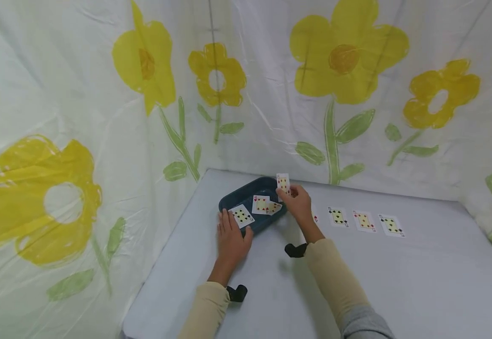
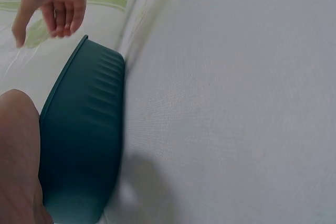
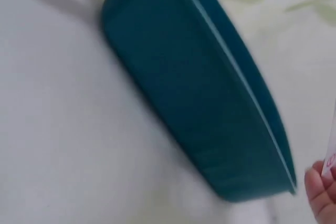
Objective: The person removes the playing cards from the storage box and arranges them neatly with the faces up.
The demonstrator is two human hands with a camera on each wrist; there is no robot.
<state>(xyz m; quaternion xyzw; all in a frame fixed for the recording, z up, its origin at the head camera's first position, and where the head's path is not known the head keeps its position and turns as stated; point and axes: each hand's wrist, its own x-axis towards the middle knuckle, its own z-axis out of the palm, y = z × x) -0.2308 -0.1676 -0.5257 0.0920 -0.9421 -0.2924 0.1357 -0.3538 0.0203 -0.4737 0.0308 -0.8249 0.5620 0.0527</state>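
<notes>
A dark teal tray (image 1: 254, 229) sits toward the back left of the table, with several playing cards lying loose in it. My left hand (image 1: 230, 240) rests on its near left rim, fingers extended beside a black-pip card (image 1: 241, 215) and thumb spread apart. In the left wrist view, part of that hand (image 2: 18, 156) lies along the tray's upper edge. Above the tray's right end, my right hand (image 1: 297, 202) pinches a red-pip playing card (image 1: 283, 182) upright between thumb and fingers. Only a sliver of this card (image 3: 331, 153) appears in the right wrist view.
On the pale table (image 1: 419, 282), right of my right hand, lies a row of face-up cards, among them a five of diamonds (image 1: 364, 221) and a black-pip card (image 1: 391, 225). My right wrist partly hides the leftmost. A flowered curtain (image 1: 262, 117) hangs behind.
</notes>
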